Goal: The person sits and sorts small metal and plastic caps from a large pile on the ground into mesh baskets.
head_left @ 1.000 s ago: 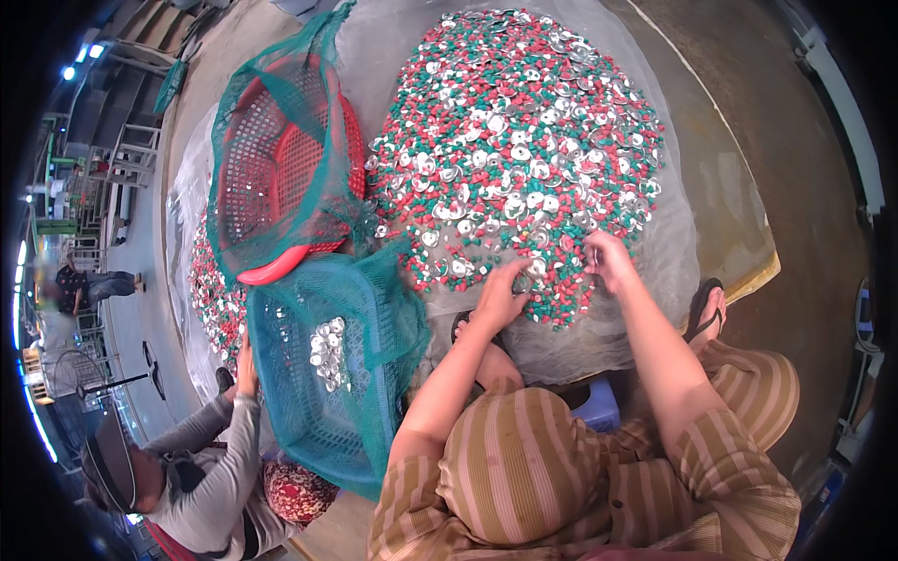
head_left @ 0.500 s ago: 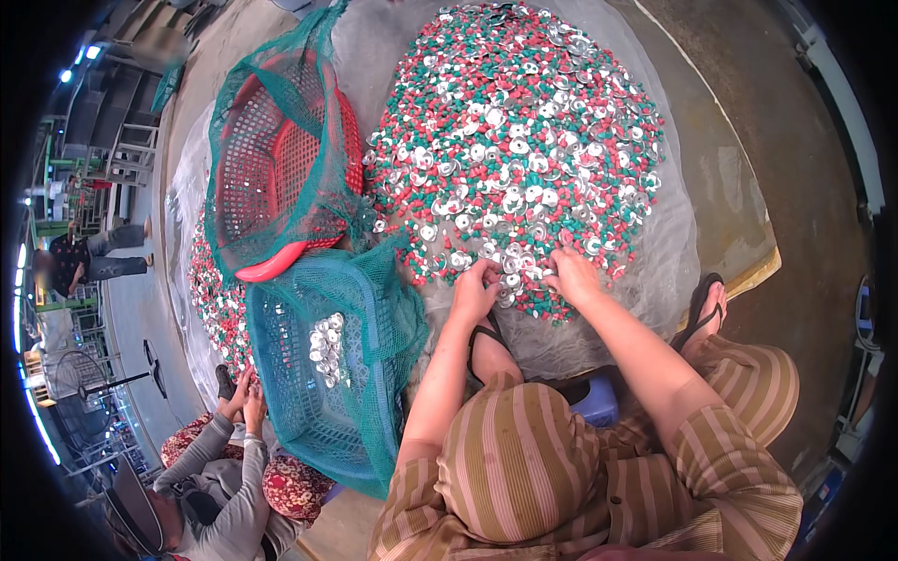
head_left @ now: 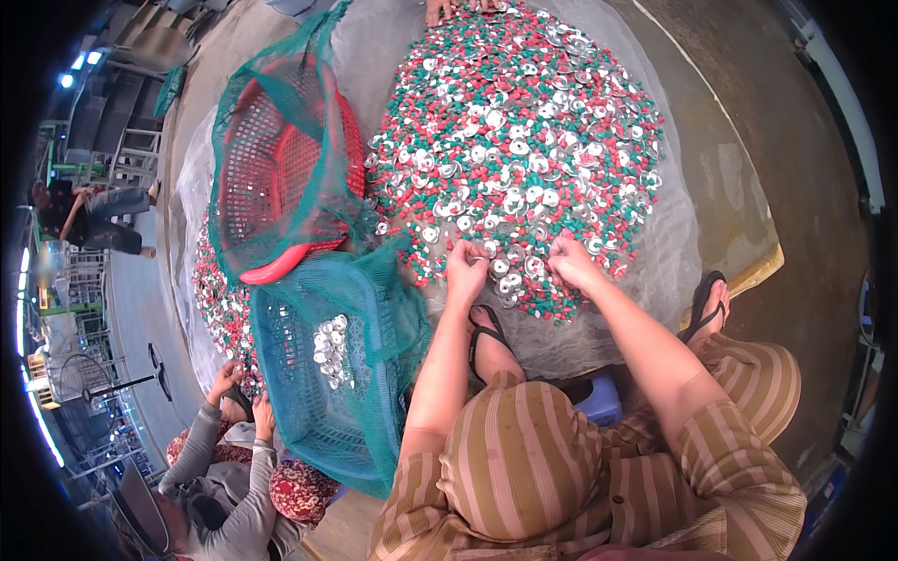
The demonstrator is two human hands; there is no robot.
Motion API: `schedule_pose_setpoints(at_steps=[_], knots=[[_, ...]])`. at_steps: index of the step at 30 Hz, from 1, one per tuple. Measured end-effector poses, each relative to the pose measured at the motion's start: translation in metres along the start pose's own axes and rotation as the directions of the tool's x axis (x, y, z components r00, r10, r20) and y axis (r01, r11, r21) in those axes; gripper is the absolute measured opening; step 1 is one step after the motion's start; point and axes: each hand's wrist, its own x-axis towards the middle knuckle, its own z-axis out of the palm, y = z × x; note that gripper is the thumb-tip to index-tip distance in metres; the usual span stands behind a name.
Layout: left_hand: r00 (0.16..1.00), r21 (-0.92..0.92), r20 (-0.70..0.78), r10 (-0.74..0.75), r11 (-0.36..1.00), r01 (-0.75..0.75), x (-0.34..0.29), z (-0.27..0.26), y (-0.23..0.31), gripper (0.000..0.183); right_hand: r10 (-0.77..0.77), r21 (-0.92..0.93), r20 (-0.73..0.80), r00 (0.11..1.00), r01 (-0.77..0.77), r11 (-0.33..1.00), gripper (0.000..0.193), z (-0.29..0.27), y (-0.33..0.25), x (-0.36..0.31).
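Note:
A wide pile of small red, green and white pieces point(head_left: 524, 122), mixed with shiny silver-white round discs, lies on a pale sheet before me. My left hand point(head_left: 467, 269) is at the pile's near edge, fingers pinched together beside a few discs point(head_left: 500, 267). To its right, my right hand point(head_left: 571, 262) has its fingers curled down onto the pieces. What either hand's fingertips hold, if anything, is too small or hidden to name. Left of my left hand stands a blue plastic basket point(head_left: 323, 425) lined with green netting; a small heap of silver-white discs point(head_left: 332, 351) lies in it.
Behind the blue basket, a red basket point(head_left: 245, 173) is draped in green netting. Another person's hands point(head_left: 454, 9) touch the pile's far edge. At lower left a co-worker's hands point(head_left: 245, 388) work at a second pile point(head_left: 220, 309). My sandalled feet point(head_left: 491, 344) flank the near edge.
Both my hands have shifted slightly farther into the pile, the left also a little leftward. Another person's hands have appeared at the far edge. The co-worker's hands at lower left have moved apart.

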Motion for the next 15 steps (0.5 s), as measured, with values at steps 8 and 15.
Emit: schedule_pose_setpoints(at_steps=[8,15], knots=[[0.955,0.825,0.121,0.269,0.508,-0.248,-0.009,0.012,0.007,0.028,-0.400,-0.700,-0.017,0.916,0.274,0.660,0.023,0.038,-0.011,-0.002],[0.997,0.368,0.002,0.076,0.927,-0.071,-0.013,-0.005,0.012,0.014,-0.330,-0.634,0.012,0.944,0.262,0.728,0.017,0.028,-0.028,-0.001]])
